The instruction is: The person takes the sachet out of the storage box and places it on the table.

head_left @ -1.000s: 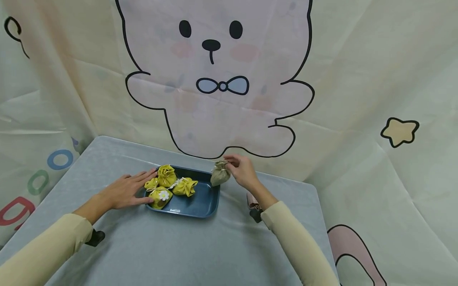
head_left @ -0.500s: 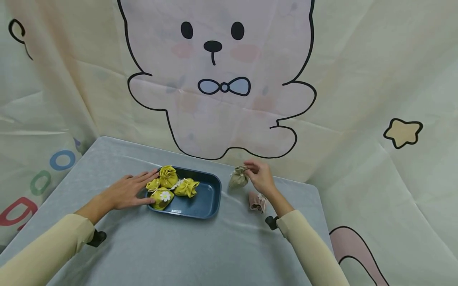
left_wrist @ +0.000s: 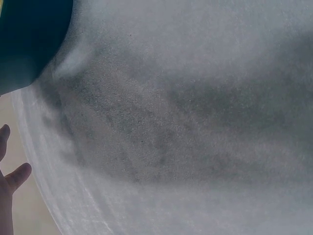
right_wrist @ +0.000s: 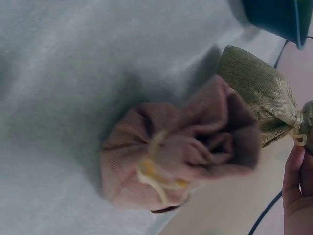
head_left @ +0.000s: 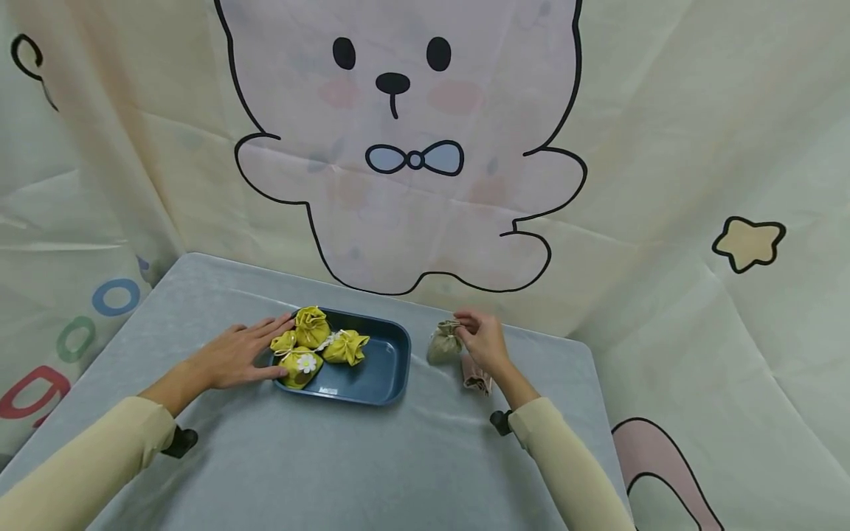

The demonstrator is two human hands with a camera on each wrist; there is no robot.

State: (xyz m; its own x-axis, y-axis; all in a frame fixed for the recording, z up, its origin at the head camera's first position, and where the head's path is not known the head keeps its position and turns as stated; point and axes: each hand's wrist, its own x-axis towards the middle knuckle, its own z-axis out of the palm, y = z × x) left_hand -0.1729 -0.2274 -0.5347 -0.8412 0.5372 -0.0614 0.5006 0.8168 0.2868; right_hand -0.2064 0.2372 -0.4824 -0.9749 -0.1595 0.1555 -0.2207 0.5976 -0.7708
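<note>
Near the table's back right, my right hand (head_left: pixel 485 343) pinches the gathered neck of an olive-green drawstring pouch (head_left: pixel 443 345). In the right wrist view that green pouch (right_wrist: pixel 257 85) hangs from the fingertips by its tied neck, close to the tabletop. A dusty-pink drawstring pouch (head_left: pixel 473 376) sits just in front of it, partly overlapped by the hand. My left hand (head_left: pixel 232 359) rests with fingers extended at the left end of a blue rectangular tray (head_left: pixel 381 380). Several yellow pouches (head_left: pixel 345 346) lie in the tray's left and middle, one bearing a white flower (head_left: pixel 306 364).
A grey-blue cloth covers the table (head_left: pixel 345 472). Behind it hangs a printed curtain (head_left: pixel 412 221) right at the back edge. The tray's wall (right_wrist: pixel 276 22) shows at the upper right of the right wrist view.
My right hand has carried the green pouch rightward, away from over the tray's right rim, and then slightly lower toward the table near the pink pouch. The left hand stays in place.
</note>
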